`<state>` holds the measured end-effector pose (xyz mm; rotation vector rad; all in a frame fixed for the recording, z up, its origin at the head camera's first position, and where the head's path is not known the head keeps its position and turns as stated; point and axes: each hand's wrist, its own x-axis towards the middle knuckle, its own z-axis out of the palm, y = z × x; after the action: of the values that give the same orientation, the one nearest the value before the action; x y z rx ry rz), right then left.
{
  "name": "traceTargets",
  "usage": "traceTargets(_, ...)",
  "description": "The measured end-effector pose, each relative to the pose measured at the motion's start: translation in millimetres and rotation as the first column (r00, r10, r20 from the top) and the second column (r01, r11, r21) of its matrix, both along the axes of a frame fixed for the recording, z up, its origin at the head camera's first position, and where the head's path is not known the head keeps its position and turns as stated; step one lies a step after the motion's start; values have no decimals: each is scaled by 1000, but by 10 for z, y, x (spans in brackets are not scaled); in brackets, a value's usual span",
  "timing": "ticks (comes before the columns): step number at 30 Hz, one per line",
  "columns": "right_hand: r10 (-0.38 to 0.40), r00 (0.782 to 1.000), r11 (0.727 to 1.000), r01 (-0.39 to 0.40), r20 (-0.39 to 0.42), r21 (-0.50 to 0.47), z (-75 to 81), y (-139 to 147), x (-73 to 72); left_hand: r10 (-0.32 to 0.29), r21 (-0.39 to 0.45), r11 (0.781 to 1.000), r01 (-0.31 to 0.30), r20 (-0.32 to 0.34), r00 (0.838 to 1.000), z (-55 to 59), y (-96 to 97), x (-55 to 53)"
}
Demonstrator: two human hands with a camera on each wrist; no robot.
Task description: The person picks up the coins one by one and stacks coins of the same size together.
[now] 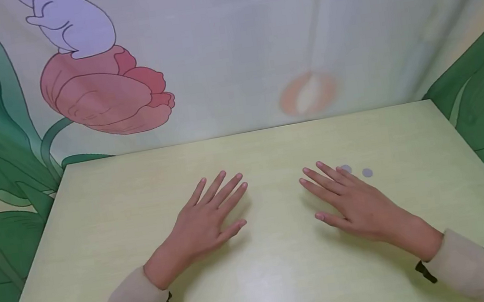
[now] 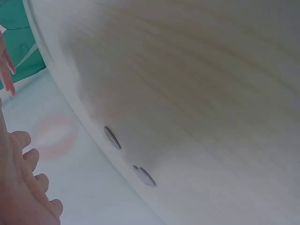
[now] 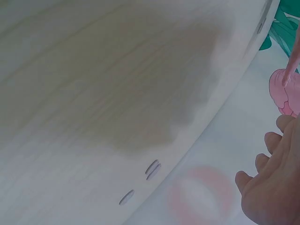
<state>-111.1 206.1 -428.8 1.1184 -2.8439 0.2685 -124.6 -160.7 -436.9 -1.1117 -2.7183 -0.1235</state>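
Observation:
My left hand (image 1: 203, 223) is held over the pale table with its fingers straight and spread, holding nothing. Opposite it, my right hand (image 1: 360, 201) has the same spread fingers and grips nothing. Just past the right hand's fingers lie a small grey disc (image 1: 368, 172) and another grey disc (image 1: 347, 169), the latter partly overlapped by a fingertip. The left wrist view shows a thin disc (image 2: 112, 138) flat on the table, with an overlapping pair of discs (image 2: 145, 176) beside it. In the right wrist view, a lone disc (image 3: 126, 197) lies near a close pair (image 3: 153, 169).
The light wood-patterned table (image 1: 279, 280) ends at a straight back edge. Behind it hangs a pale curtain (image 1: 221, 71) printed with a pink flower, a rabbit and green leaves. Another small dark piece (image 3: 261, 24) shows near the table's far edge in the right wrist view.

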Motion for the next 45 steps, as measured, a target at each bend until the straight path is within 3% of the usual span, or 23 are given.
traceTargets(5,-21,1000,1000,21,8,13,38,89,-18,-7,-9,1000,7,13,1000,33,128,-28)
traceTargets(12,-62,998,998,62,3,10,84,244,-48,-54,2,999,54,-26,998,94,391,-104)
traceTargets(20,-119,993,993,120,-11,17,138,426,-92,-76,-44,996,76,-5,997,162,724,-186)
traceTargets(28,-185,982,982,185,27,24,194,601,-124,-88,-50,995,88,5,996,189,1041,-289)
traceTargets(36,-173,985,985,173,14,2,232,708,-218,-92,-48,994,94,28,995,203,1311,-402)
traceTargets(41,-205,978,979,205,50,4,220,740,-287,-103,-51,993,105,44,994,202,1468,-503)
traceTargets(45,-230,967,973,231,106,6,189,753,-343,-112,-22,993,114,93,989,177,1593,-592)
